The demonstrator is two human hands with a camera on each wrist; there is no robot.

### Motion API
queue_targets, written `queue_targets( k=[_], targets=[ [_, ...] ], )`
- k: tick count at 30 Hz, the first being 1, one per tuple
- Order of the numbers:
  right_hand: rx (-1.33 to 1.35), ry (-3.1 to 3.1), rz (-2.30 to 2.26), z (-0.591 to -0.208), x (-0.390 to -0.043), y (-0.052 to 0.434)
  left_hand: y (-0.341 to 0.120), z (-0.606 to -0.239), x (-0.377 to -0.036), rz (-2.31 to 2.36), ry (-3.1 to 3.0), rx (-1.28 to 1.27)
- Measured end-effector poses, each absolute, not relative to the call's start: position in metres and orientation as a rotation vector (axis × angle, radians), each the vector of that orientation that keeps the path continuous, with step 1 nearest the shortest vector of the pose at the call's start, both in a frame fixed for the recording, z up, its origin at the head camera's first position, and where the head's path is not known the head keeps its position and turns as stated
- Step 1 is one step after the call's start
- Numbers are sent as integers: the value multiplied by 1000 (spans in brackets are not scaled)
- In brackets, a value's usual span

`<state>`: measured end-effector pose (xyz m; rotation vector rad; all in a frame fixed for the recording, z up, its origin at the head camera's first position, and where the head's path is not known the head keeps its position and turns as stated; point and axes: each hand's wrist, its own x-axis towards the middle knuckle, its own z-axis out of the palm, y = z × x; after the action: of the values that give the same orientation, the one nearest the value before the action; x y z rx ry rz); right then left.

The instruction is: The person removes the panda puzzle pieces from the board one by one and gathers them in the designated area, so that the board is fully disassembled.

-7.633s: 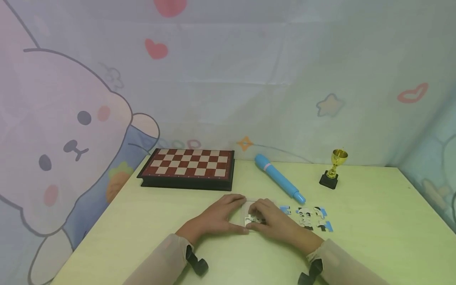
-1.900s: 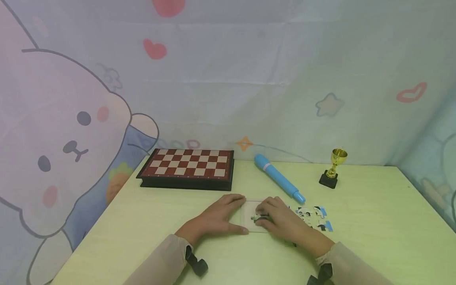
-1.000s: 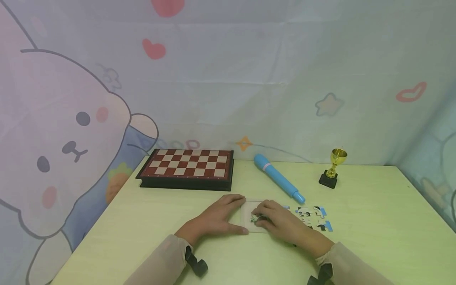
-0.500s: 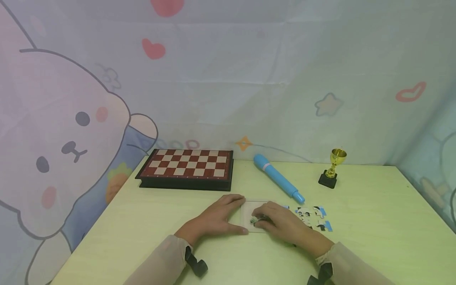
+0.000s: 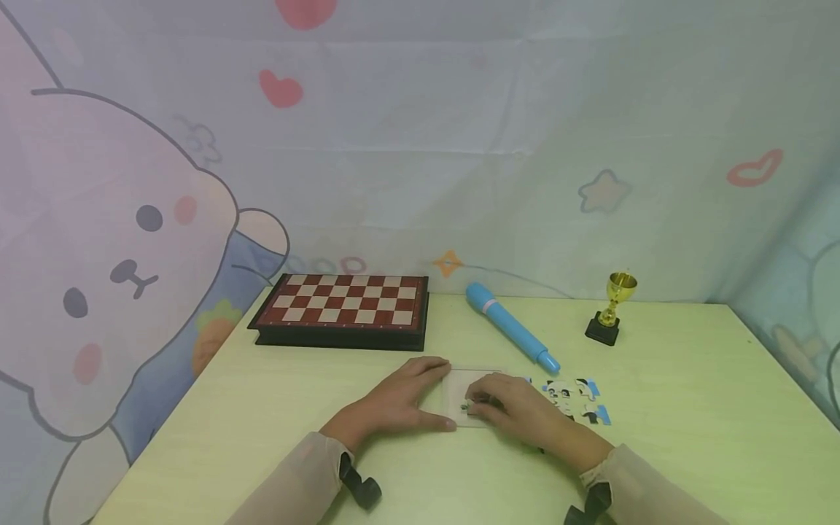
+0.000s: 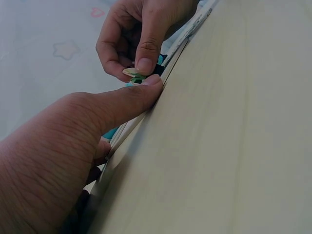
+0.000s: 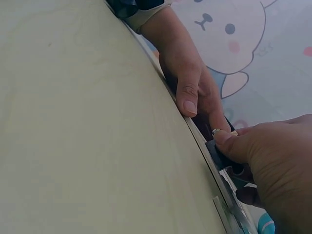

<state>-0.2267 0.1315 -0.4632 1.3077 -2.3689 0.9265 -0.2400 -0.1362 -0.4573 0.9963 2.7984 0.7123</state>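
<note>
A small clear puzzle tray (image 5: 464, 382) lies on the pale green table (image 5: 275, 408) in front of me. My left hand (image 5: 399, 398) braces its left side, thumb (image 6: 127, 97) against the near rim and fingers at the far rim. My right hand (image 5: 520, 413) hovers over the tray and pinches a small green-and-black puzzle piece (image 6: 134, 73) between thumb (image 7: 240, 143) and forefinger, low over the tray's near left corner. Most of the tray's inside is hidden by this hand. Several loose panda puzzle pieces (image 5: 577, 399) lie just right of the tray.
A closed red-and-cream chessboard box (image 5: 341, 310) sits at the back left. A blue pen-shaped tube (image 5: 510, 328) lies slantwise behind the tray. A small gold trophy (image 5: 610, 318) stands at the back right. A cartoon-printed cloth (image 5: 420, 146) hangs behind the table.
My right hand has edged the piece slightly down and left over the tray. The left hand has kept its place. The loose pile looks smaller than 7.6 s ago.
</note>
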Motion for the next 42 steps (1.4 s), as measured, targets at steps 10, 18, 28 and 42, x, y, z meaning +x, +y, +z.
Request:
queue_targets(
  k=[10, 18, 28, 42],
  targets=[
    [1315, -2294, 959, -464, -228, 132, -136, -457, -241, 717, 2793, 989],
    [1324, -2273, 1012, -458, -224, 135, -136, -457, -240, 724, 2784, 987],
    [1296, -2330, 1092, -454, -221, 153, -134, -457, -241, 679, 2797, 996],
    [1291, -2263, 1144, -454, -210, 212, -135, -455, -241, 670, 2799, 981]
  ],
)
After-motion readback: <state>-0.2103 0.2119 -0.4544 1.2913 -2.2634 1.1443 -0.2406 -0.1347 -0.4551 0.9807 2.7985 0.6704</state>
